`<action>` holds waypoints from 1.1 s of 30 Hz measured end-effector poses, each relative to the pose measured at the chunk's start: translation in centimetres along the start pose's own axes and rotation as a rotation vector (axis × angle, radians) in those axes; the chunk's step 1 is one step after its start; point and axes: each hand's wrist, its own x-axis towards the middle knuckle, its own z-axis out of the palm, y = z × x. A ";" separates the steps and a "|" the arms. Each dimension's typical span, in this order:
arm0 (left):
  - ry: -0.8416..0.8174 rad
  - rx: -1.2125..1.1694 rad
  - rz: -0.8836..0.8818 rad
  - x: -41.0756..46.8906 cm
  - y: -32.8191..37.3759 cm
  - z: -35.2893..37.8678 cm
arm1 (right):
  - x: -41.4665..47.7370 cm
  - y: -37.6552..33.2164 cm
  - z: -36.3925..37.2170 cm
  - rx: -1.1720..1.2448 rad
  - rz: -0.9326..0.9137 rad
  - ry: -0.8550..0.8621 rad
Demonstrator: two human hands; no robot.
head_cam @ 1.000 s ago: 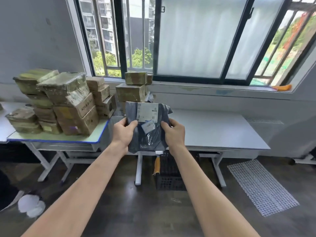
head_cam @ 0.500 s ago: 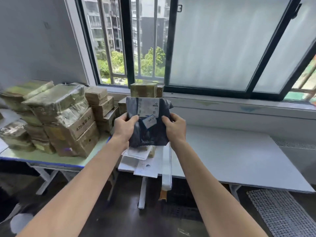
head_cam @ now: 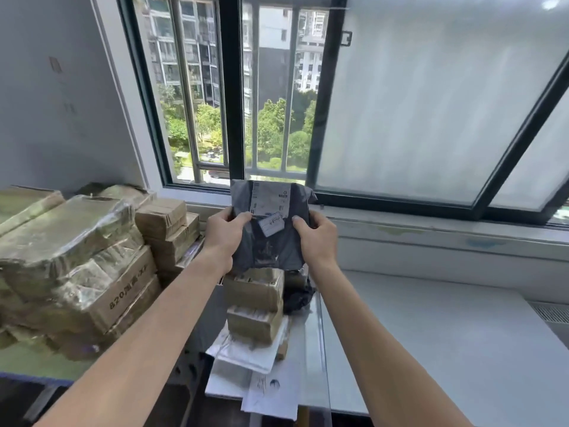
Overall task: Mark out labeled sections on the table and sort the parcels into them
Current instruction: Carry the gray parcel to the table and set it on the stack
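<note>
Currently, my left hand (head_cam: 223,238) and right hand (head_cam: 317,238) each grip 1 side of the dark grey plastic mailer parcel (head_cam: 271,249), thumbs curled over its face. It is held upright at 12 o'clock, presumably to read its white printed label (head_cam: 271,201). The white table (head_cam: 446,334) lies at 3 o'clock.

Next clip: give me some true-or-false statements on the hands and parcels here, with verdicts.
1. The left hand and the right hand both grip the grey parcel. True.
2. The grey parcel lies flat on a table. False: it is held upright in the air before the window.
3. Brown boxes are stacked to the left. True.
4. The grey parcel has no label. False: a white label is on its upper front.
</note>
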 end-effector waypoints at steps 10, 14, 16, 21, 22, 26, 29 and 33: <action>0.022 0.018 -0.009 5.9 -0.2 0.9 | 6.1 1.4 2.6 -0.012 0.015 -0.052; 0.032 0.044 -0.014 7.6 0.4 0.9 | 7.7 1.7 3.3 -0.033 0.021 -0.076; 0.032 0.068 -0.030 8.4 0.5 0.7 | 8.3 1.6 3.5 -0.045 0.026 -0.085; 0.031 0.125 -0.049 9.7 0.3 0.6 | 9.4 1.8 3.9 -0.058 0.034 -0.096; 0.037 0.130 -0.051 9.8 0.2 0.7 | 9.6 2.0 4.0 -0.040 0.045 -0.102; 0.044 0.145 -0.064 10.4 0.2 0.8 | 10.0 2.6 4.4 -0.028 0.062 -0.115; 0.044 0.163 -0.070 10.9 0.1 0.8 | 10.7 2.9 4.6 -0.025 0.079 -0.123; 0.046 0.180 -0.077 12.0 0.1 1.1 | 11.9 3.2 4.8 -0.044 0.104 -0.134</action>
